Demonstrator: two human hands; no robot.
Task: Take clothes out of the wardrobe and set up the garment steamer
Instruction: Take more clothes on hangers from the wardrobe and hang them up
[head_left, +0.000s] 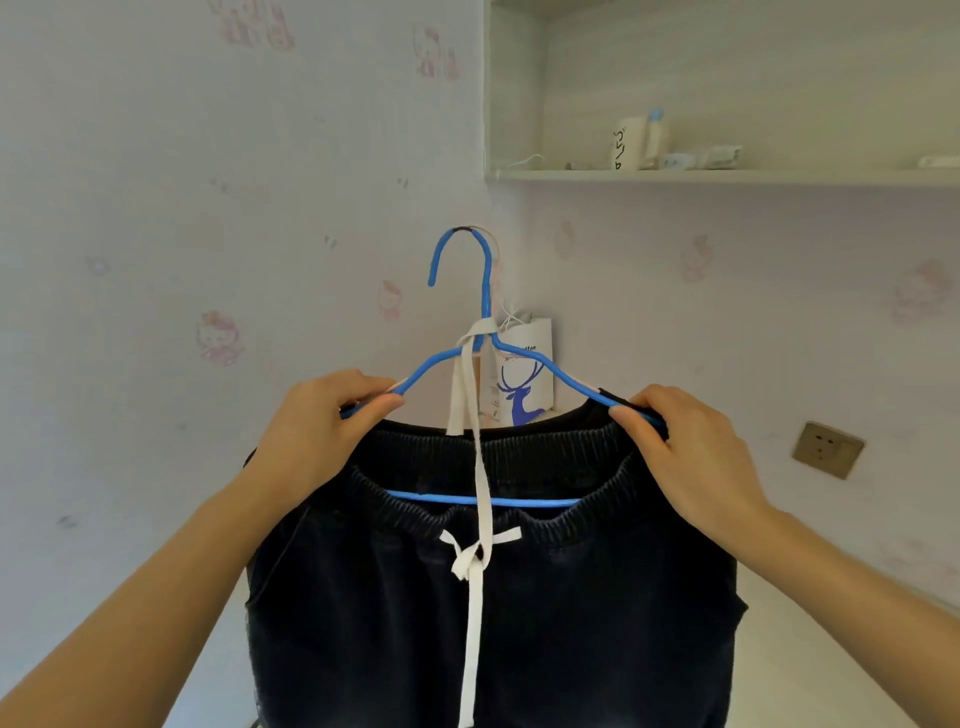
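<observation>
A blue wire hanger (487, 291) is held up in front of the pink papered wall, its hook pointing left. Dark trousers (493, 613) with an elastic waistband hang on it, and a white drawstring (475, 561) is looped over the hanger's neck and tied in a bow at the waist. My left hand (317, 431) pinches the hanger's left shoulder. My right hand (685, 457) pinches its right shoulder along with the waistband edge. No garment steamer or wardrobe is in view.
A white wall shelf (727, 176) at the upper right carries a mug (631, 143) and small items. A white bag with a blue deer print (524, 384) hangs behind the hanger. A wall socket (827, 449) sits at the right.
</observation>
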